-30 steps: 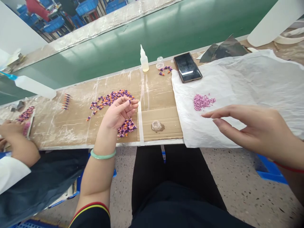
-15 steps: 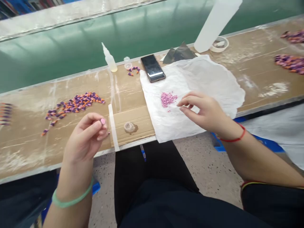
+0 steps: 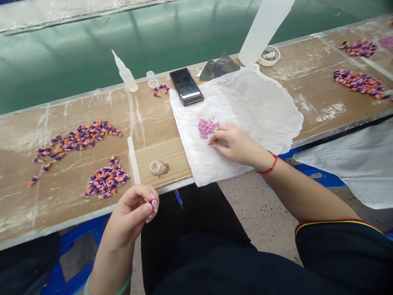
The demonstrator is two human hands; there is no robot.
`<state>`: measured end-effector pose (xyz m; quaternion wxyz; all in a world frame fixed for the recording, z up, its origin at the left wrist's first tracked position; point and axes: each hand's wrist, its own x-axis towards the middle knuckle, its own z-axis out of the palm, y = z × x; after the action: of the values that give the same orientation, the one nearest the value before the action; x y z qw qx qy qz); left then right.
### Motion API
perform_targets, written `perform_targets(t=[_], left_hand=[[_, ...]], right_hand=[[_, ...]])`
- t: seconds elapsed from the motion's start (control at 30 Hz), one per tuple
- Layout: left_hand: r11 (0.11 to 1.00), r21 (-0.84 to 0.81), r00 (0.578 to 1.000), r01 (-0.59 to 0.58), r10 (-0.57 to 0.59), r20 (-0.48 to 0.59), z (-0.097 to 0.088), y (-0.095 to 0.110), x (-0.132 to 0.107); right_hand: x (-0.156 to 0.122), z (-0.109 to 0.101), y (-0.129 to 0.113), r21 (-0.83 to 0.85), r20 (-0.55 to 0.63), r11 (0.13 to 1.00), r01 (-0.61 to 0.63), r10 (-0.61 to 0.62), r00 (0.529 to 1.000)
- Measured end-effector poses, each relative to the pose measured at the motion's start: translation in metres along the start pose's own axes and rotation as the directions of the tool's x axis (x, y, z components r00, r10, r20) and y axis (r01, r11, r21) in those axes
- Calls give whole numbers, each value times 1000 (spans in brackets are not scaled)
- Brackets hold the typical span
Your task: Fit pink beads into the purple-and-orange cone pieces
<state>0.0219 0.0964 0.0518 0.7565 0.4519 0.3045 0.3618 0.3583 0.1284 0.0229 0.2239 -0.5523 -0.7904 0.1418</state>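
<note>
My left hand [image 3: 135, 213] is closed in a pinch on a small purple cone-shaped piece [image 3: 152, 203] with a pink round end, just off the table's front edge. My right hand [image 3: 231, 143] rests low over a white sheet [image 3: 245, 94], fingertips drawn together beside a small pile of tiny pink beads [image 3: 206, 128]. One loose bead lies by those fingertips; what is between them is too small to make out. A small clear dish [image 3: 157, 167] stands on a cardboard piece [image 3: 172, 153] between my hands.
Two piles of purple and orange pieces, one farther [image 3: 80, 136] and one nearer [image 3: 107, 180], lie on the left. Along the back are a dropper bottle [image 3: 127, 78], a phone [image 3: 186, 87] and a tape roll [image 3: 269, 55]. More pieces [image 3: 359, 84] lie far right.
My left hand has moved right and toward me with the piece, uncovering the nearer pile. My right hand has come down to the edge of the beads, its fingers drawing together. The view has shifted.
</note>
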Motion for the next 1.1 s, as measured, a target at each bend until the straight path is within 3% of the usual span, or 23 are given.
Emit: perform_targets(t=[0.37, 1.1], left_hand=[[1000, -26, 1000, 9, -10, -22, 3, -13, -4], [997, -55, 997, 58, -60, -44, 5, -23, -8]], right_hand=[[-4, -4, 7, -10, 60, 1000, -26, 27, 998], [0, 0, 2, -149, 46, 988, 33, -27, 999]])
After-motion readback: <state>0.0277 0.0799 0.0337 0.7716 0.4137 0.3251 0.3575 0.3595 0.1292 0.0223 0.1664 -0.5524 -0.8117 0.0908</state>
